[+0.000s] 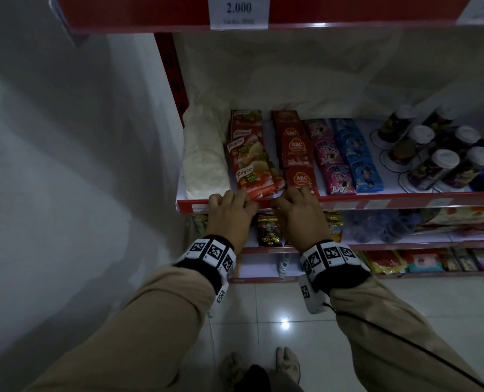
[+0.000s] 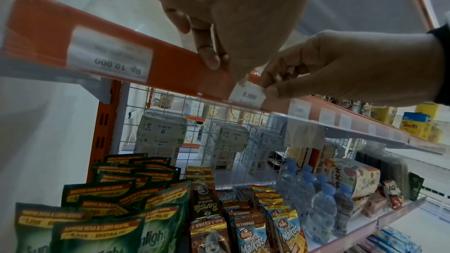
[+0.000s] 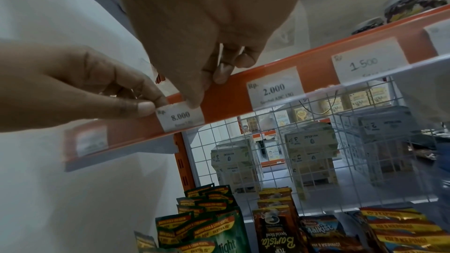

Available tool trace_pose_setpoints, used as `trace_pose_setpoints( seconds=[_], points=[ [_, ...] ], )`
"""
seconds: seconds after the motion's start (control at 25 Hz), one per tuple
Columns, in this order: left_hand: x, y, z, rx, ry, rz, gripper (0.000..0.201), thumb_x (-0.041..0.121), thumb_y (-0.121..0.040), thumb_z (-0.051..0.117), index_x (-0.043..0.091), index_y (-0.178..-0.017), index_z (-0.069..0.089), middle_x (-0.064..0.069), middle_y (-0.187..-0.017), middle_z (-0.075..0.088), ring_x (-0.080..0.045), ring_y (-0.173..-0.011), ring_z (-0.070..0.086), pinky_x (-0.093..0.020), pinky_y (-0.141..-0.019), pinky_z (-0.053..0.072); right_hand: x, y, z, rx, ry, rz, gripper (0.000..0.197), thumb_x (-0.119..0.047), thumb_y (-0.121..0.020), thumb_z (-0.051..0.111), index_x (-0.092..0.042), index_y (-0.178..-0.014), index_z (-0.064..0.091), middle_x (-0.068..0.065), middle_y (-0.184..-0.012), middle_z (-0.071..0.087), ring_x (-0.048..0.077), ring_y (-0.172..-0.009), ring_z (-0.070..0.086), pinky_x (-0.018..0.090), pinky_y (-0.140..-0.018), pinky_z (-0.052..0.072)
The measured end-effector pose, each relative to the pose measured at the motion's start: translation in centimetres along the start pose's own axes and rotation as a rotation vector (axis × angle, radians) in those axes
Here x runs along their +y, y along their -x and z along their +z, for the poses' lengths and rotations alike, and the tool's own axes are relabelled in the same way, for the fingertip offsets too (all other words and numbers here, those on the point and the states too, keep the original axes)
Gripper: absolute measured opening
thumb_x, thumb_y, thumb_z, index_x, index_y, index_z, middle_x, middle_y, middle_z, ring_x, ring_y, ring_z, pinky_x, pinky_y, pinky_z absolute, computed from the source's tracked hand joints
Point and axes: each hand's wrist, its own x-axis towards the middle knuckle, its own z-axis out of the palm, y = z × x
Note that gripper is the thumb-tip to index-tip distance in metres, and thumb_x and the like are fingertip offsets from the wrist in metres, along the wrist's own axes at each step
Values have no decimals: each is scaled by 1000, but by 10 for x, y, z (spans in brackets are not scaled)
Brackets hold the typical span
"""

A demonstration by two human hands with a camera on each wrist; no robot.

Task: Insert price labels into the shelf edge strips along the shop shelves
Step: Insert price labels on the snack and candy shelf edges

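Observation:
A small white price label (image 2: 248, 95) (image 3: 181, 115) reading 8.000 sits against the orange-red shelf edge strip (image 1: 348, 203) (image 2: 170, 64) (image 3: 231, 91), with its lower edge at the strip's bottom lip. My left hand (image 1: 246, 203) (image 2: 224, 68) (image 3: 155, 104) pinches the label's upper left corner. My right hand (image 1: 277, 205) (image 2: 269, 88) (image 3: 207, 91) pinches its upper right part, with the thumb in front and the other fingers on the strip. In the head view both hands hide the label.
Other labels sit in the same strip: 2.000 (image 3: 275, 89), 1 500 (image 3: 365, 62) and Rp 10 000 (image 2: 114, 59). Royco sachets (image 1: 249, 165), ABC sachets (image 1: 297, 157) and lidded cups (image 1: 433, 154) stand just behind the strip. Pouches and water bottles (image 2: 316, 209) fill the shelf below. A white wall (image 1: 65, 165) is on the left.

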Motion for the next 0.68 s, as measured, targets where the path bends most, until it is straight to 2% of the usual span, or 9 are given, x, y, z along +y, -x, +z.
trace_pose_setpoints(
  seconds=[0.28, 0.52, 0.68],
  points=[
    [1, 1, 3, 32, 3, -6, 25, 17, -90, 50, 26, -112, 57, -1, -112, 52, -26, -102, 46, -39, -84, 26, -2, 3, 1, 25, 5, 17, 12, -10, -80, 66, -11, -92, 68, 13, -93, 61, 33, -86, 53, 40, -70, 45],
    [2, 1, 2, 68, 27, -33, 23, 17, -89, 51, 22, -109, 60, -3, -108, 56, -27, -99, 50, -40, -84, 30, -2, 2, 0, 47, -20, -6, 17, -3, -72, 71, -8, -88, 69, 16, -88, 62, 34, -81, 55, 39, -66, 46],
    [1, 3, 0, 104, 109, -65, 24, 23, -89, 54, 24, -113, 58, 0, -106, 58, -25, -96, 53, -39, -83, 29, 0, 0, -7, -27, -73, 5, 22, -4, -76, 67, -7, -98, 68, 18, -98, 62, 38, -90, 54, 43, -73, 46]
  ],
)
